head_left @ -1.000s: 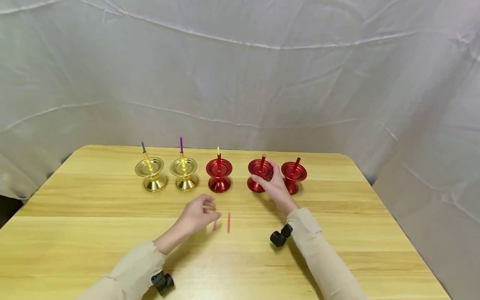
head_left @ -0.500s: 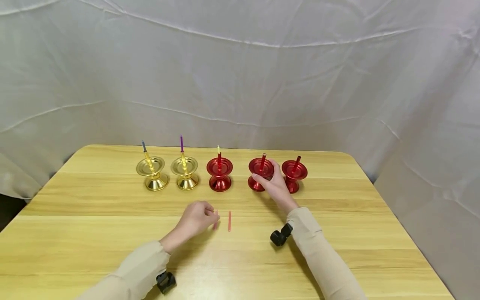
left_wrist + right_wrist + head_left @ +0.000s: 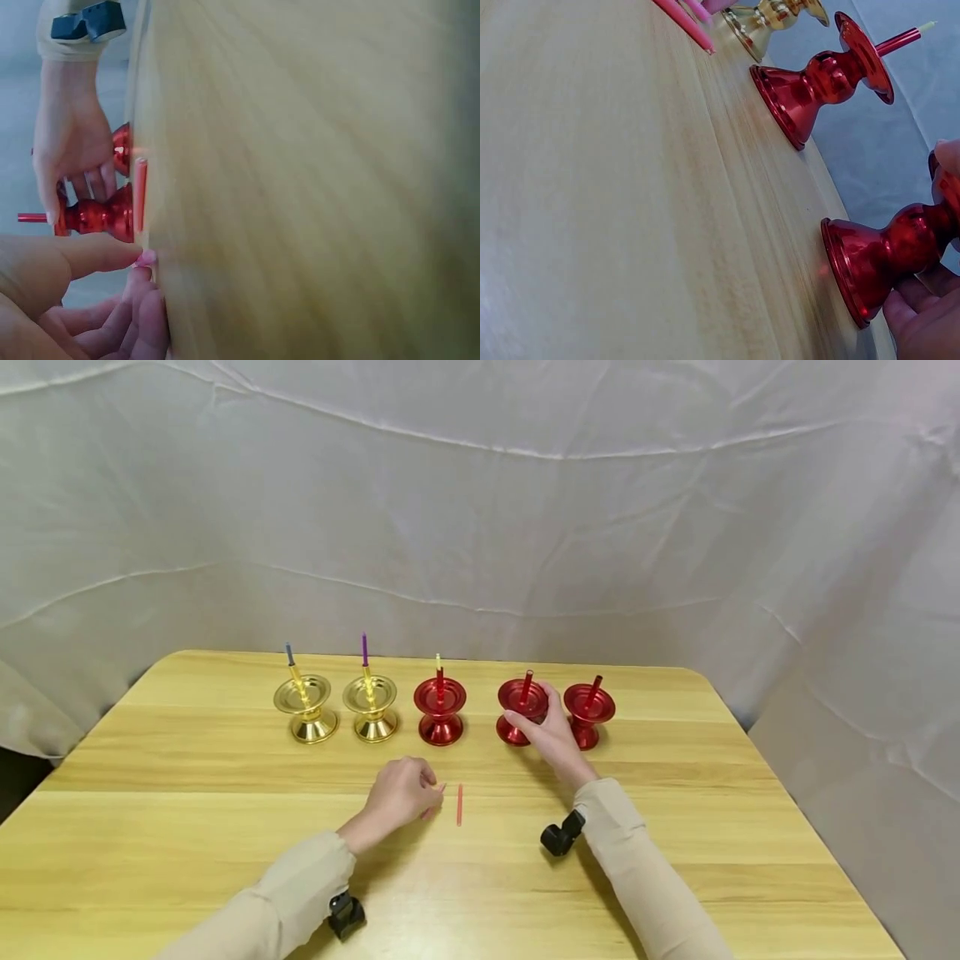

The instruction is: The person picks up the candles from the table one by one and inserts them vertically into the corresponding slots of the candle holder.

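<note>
- Five shiny, metallic-looking candle holders, three red and two gold, stand in a row, each with a flared round foot, shallow dish and narrow tube.
- Landmark: the middle red holder (image 3: pixel 441 731), its tube bearing a pale yellow candle (image 3: pixel 438 661).
- Left of it, two gold holders: the nearer gold holder (image 3: pixel 377 727) bears a slim purple candle (image 3: pixel 365 650), the farther gold holder (image 3: pixel 314 727) a blue candle (image 3: pixel 289 653).
- Right of it, two red holders; the right hand (image 3: pixel 555 733) grips the nearer red holder (image 3: pixel 512 732), beside the outermost red holder (image 3: pixel 585 737).
- In front of it, the left hand (image 3: pixel 403 797) pinches a thin pink candle (image 3: pixel 145 258) between thumb and finger.
- Just beside that, also before the landmark, one smooth coral-red candle (image 3: pixel 460 806) lies on the pale wood-grained table (image 3: pixel 750 860).
- Behind it hangs creased grey-white cloth (image 3: pixel 480 527).
</note>
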Motion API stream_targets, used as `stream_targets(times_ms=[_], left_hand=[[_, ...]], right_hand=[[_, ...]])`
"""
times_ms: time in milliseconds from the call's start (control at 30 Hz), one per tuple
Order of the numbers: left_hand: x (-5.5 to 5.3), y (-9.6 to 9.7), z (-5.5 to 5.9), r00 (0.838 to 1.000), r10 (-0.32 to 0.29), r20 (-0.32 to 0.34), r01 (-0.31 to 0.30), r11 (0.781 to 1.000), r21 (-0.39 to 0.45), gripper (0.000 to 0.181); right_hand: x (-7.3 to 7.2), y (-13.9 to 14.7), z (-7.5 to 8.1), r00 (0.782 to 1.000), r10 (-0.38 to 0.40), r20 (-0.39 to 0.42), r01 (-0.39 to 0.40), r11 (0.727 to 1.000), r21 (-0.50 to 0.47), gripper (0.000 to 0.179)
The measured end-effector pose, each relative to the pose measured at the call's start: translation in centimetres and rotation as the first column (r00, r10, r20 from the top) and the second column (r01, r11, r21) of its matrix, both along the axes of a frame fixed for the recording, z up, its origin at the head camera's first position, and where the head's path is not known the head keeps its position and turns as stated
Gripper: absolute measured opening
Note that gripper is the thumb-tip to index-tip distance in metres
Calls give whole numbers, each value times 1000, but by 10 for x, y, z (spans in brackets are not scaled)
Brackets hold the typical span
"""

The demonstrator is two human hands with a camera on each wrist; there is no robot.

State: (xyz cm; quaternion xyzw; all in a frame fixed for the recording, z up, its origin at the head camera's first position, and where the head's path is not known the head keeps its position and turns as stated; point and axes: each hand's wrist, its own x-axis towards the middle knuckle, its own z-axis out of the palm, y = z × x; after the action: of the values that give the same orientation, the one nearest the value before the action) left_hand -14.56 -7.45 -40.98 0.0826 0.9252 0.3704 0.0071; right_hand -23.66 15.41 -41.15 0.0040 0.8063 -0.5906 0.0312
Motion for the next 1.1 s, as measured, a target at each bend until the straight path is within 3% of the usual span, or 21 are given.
stream_targets(times_ms=[267,467,633,733,933,1100], left_hand=[[-4,6,6,999,-21,-27,25,990,135,7],[-13,11,15,999,16,-49,-2,963,270,9],[-20,17,24,992,48,-113,-13,956,294,7],[-24,22,30,983,33,-178,25,950,311,7],[-36,35,40,960,-67,-271,162,923,348,11],[-56,48,51,965,-48,-259,156,896,416,18]], right_hand=[[1,0,-1,1000,0,-11,0,1000,-12,85],[1,-1,-1,1000,-13,-20,13,1000,2,85],[1,-1,-2,1000,-9,-29,9,1000,-1,85],[1,-1,-2,999,-3,-38,3,1000,-6,85],[2,-1,-3,999,-6,-32,6,1000,-4,86],[1,-1,-2,999,-11,-37,10,1000,-24,86]])
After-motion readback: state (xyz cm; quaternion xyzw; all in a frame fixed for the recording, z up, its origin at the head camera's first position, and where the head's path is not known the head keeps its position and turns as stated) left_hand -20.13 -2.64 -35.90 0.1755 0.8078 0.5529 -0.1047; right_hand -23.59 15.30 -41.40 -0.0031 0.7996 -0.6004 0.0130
